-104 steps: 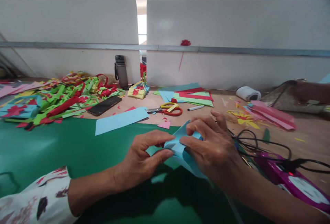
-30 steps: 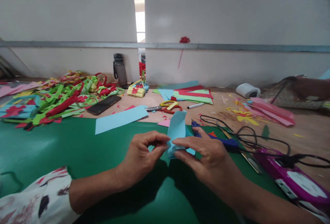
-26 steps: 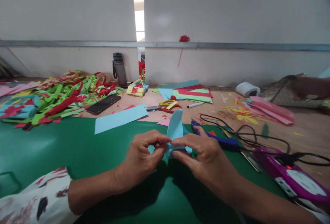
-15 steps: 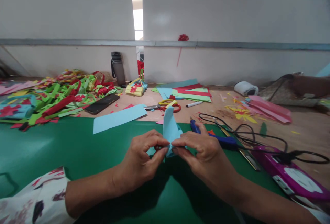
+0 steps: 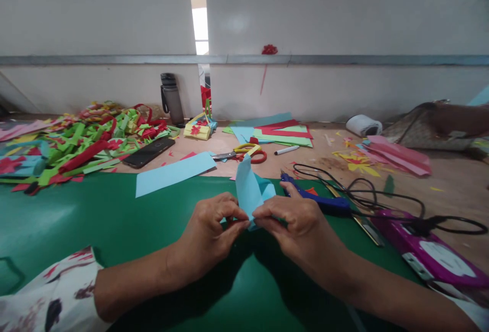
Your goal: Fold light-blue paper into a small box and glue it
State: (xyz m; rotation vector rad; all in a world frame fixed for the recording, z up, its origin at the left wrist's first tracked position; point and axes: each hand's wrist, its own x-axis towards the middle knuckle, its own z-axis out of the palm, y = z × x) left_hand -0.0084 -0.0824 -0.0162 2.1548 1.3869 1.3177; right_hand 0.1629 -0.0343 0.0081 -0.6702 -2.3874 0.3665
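Observation:
A folded piece of light blue paper (image 5: 248, 189) stands up between my hands above the green mat (image 5: 114, 230). My left hand (image 5: 216, 230) pinches its lower edge between thumb and fingers. From the other side, my right hand (image 5: 292, 220) grips the same lower part, thumb and forefinger close to the left fingertips. Behind my hands lies a flat light blue paper strip (image 5: 175, 171). Scissors (image 5: 239, 155) with yellow and red handles rest just beyond the folded paper. Beside my right hand is a blue glue gun (image 5: 324, 203) with a black cord.
Cut paper strips (image 5: 87, 141) are heaped at the left, near a black phone (image 5: 148, 153) and a bottle (image 5: 172, 99). Colored sheets (image 5: 282, 131), a white marker (image 5: 286, 150) and a small yellow paper basket (image 5: 197, 131) lie at the back. A purple power strip (image 5: 431, 253) is on the right.
The folded paper has turned and opened somewhat, showing more of its inner fold on the right. Both hands keep their pinch at its base. The view has shifted slightly.

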